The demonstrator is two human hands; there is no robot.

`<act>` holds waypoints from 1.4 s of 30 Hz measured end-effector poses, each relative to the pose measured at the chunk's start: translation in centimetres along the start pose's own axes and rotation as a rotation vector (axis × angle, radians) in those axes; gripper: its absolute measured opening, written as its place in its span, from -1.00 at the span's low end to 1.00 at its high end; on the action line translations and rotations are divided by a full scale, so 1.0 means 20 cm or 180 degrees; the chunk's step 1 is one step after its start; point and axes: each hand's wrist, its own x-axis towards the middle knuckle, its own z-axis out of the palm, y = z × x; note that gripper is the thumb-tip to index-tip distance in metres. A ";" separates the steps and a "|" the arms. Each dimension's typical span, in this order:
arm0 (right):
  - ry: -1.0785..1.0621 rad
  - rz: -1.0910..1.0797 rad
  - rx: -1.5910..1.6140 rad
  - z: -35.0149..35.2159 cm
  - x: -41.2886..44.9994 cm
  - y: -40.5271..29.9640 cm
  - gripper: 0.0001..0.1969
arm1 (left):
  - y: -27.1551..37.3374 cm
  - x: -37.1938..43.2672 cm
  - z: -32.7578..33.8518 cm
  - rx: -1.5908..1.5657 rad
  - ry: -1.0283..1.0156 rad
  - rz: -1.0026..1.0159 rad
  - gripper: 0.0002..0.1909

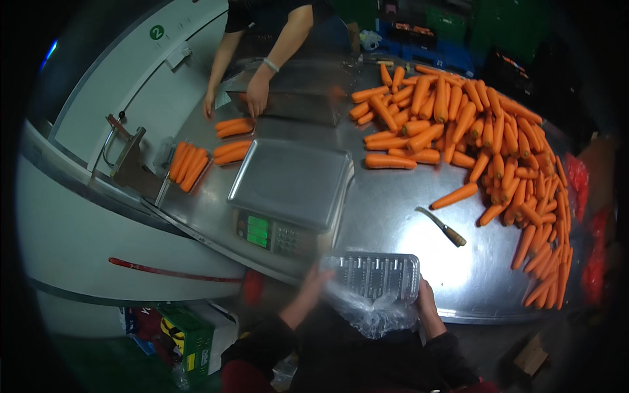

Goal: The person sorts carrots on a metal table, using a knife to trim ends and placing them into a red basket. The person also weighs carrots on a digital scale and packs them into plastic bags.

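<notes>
A clear plastic tray (381,277) with ribbed channels is in front of me at the table's near edge. Crumpled clear plastic film (376,317) covers its near side. My right hand (430,305) grips the tray's right edge. At the left end is my left hand (310,291), blurred, its fingers on the tray's corner and film. Just beyond stands a weighing scale (292,182), with a bare metal platform and a lit green display (257,231). A knife with a wooden handle (454,237) lies to the right on the steel table (383,206).
A large heap of carrots (462,118) covers the table's far right. Packed carrot trays (188,166) sit left of the scale. Across the table, a co-worker's hand (257,93) touches carrots. A metal bracket (131,162) stands at left; a green crate (196,339) is below.
</notes>
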 end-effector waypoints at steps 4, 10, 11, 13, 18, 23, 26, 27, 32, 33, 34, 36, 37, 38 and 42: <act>-0.0556 -0.0231 -0.0048 0.03 -0.40 -0.37 -0.54 | -0.01 0.03 -0.10 -0.0811 -0.0209 -0.0342 -0.43; -0.1591 -0.1351 -0.0295 0.41 -0.93 -0.88 -0.40 | 0.10 -0.23 -0.13 -0.0192 -0.0410 0.0958 -0.51; -0.1614 -0.1401 -0.0384 0.51 -1.00 -0.96 -0.36 | 0.10 -0.24 -0.14 -0.0199 -0.0482 0.0974 -0.51; -0.1819 -0.1569 -0.1022 0.67 -1.05 -1.09 -0.30 | 0.15 -0.23 -0.20 -0.0390 -0.0481 0.0945 -0.51; -0.2117 -0.3682 -0.2787 1.16 -1.02 -1.24 -0.14 | 0.26 -0.14 -0.44 -0.1393 -0.0245 0.0743 -0.52; -0.2336 -0.4288 -0.2264 1.81 -0.93 -1.19 -0.39 | 0.40 -0.05 -0.72 -0.2543 -0.0075 0.0581 -0.52; -0.2593 -0.4320 -0.1950 2.20 -0.87 -1.19 -0.48 | 0.48 -0.03 -0.90 -0.3004 0.0001 0.0601 -0.52; -0.2706 -0.4172 -0.1962 2.31 -0.86 -1.19 -0.51 | 0.50 -0.02 -0.95 -0.3138 0.0009 0.0601 -0.52; -0.2246 -0.3623 -0.2816 2.82 -0.70 -1.25 -0.51 | 0.58 0.04 -1.09 -0.3507 -0.0104 0.0503 -0.51; -0.2125 -0.3540 -0.3014 2.91 -0.67 -1.23 -0.50 | 0.59 0.01 -1.13 -0.3420 -0.0041 0.0570 -0.51; -0.2114 -0.3504 -0.3040 3.00 -0.58 -1.16 -0.51 | 0.59 -0.01 -1.17 -0.3370 0.0011 0.0613 -0.51; -0.1958 -0.3448 -0.3142 3.14 -0.42 -1.06 -0.51 | 0.25 0.14 -1.35 0.0038 0.1205 0.1676 -0.52; -0.2043 -0.3379 -0.3178 3.15 -0.41 -1.06 -0.51 | 0.23 0.12 -1.37 0.0096 0.1240 0.1612 -0.52; -0.2124 -0.3311 -0.3213 3.15 -0.40 -1.05 -0.50 | 0.23 0.10 -1.40 0.0159 0.1266 0.1552 -0.51; -0.2349 -0.3059 -0.3123 3.10 -0.52 -1.04 -0.48 | 0.34 -0.08 -1.44 -0.0300 0.1332 0.1630 -0.45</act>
